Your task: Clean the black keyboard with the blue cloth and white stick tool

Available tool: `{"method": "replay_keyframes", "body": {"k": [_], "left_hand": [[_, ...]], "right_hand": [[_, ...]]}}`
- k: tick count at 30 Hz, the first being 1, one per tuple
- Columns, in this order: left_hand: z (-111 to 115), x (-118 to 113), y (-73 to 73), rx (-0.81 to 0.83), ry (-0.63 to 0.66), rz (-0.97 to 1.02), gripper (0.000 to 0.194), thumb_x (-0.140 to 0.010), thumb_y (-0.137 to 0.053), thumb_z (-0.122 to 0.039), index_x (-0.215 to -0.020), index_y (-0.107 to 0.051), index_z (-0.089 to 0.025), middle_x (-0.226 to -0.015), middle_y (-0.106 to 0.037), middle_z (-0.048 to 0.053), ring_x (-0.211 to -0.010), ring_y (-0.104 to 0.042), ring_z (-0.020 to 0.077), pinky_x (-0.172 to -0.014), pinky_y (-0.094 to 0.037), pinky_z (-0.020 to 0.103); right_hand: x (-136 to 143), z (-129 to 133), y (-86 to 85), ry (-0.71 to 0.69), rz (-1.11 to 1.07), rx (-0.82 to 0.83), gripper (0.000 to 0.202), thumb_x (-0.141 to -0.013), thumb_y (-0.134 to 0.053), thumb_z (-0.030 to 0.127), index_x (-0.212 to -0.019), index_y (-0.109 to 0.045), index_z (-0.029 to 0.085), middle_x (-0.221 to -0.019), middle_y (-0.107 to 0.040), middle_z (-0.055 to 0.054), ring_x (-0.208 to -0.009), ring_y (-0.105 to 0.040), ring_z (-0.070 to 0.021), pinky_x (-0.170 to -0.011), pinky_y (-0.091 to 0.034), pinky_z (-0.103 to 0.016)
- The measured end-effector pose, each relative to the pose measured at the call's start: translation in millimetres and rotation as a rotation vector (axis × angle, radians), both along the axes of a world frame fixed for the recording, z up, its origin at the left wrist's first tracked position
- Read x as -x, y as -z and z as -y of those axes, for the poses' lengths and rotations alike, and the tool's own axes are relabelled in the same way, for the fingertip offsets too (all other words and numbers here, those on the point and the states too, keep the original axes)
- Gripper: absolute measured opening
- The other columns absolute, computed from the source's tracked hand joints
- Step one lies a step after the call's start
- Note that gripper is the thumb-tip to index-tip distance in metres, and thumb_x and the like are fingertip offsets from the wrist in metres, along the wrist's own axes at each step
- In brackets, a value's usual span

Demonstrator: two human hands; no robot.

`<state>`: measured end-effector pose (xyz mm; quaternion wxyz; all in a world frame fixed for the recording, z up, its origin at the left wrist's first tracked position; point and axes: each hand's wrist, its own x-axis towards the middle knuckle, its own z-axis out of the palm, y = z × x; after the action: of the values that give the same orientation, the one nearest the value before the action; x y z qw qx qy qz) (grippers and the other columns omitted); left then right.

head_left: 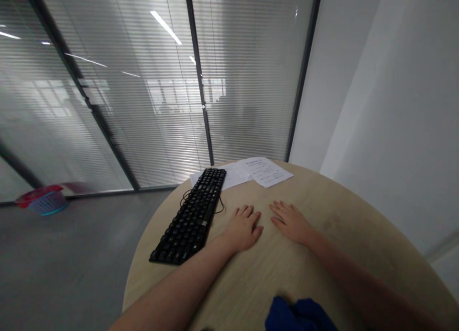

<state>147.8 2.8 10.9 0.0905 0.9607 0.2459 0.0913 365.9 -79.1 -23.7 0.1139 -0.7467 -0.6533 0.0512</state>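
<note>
My left hand lies palm down on the round wooden table, fingers a little apart and holding nothing. To its right, my right hand also rests flat on the tabletop with its fingers stretched out. A black keyboard lies at a slant left of my left hand, its thin cable looping out on both sides. Beyond the hands are printed paper sheets, partly overlapping, with the keyboard's far end over one of them. Dark blue cloth shows at the near edge of the view.
A glass partition with blinds stands behind the table, and a white wall rises on the right. On the grey floor at the left is a basket with a red top and a blue lattice side.
</note>
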Motion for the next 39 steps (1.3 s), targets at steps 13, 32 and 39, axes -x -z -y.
{"method": "replay_keyframes", "body": {"k": [13, 32, 39], "left_hand": [[-3.5, -10.5, -10.6, 1.533, 0.032, 1.074, 0.065, -0.097, -0.033, -0.064, -0.141, -0.051, -0.020, -0.148, -0.051, 0.016, -0.138, -0.047, 0.0280, -0.115, -0.037, 0.045], [-1.8, -10.9, -12.8, 1.487, -0.344, 1.161, 0.013, -0.074, -0.058, -0.013, -0.086, -0.064, -0.015, -0.080, -0.067, 0.006, -0.071, -0.065, 0.0146, -0.063, -0.052, 0.024], [-0.3, -11.9, 3.9, 0.961, -0.251, 0.900, 0.025, -0.084, -0.056, -0.035, -0.098, -0.068, -0.019, -0.108, -0.068, 0.010, -0.101, -0.065, 0.0254, -0.077, -0.057, 0.037]], "right_hand": [[-3.8, 2.7, -2.4, -0.075, -0.079, -0.197, 0.047, -0.100, -0.038, 0.041, -0.136, -0.062, 0.021, -0.145, -0.054, -0.011, -0.137, -0.046, -0.0264, -0.117, -0.031, -0.049], [12.6, 14.2, -19.6, -0.015, -0.385, -0.314, 0.038, -0.099, -0.039, 0.042, -0.096, -0.069, 0.018, -0.082, -0.068, -0.004, -0.075, -0.059, -0.0112, -0.072, -0.039, -0.021], [3.2, 8.8, -13.3, 0.167, -0.547, -0.394, 0.047, -0.098, -0.033, 0.049, -0.112, -0.068, 0.020, -0.083, -0.068, -0.004, -0.069, -0.059, -0.0127, -0.065, -0.041, -0.023]]}}
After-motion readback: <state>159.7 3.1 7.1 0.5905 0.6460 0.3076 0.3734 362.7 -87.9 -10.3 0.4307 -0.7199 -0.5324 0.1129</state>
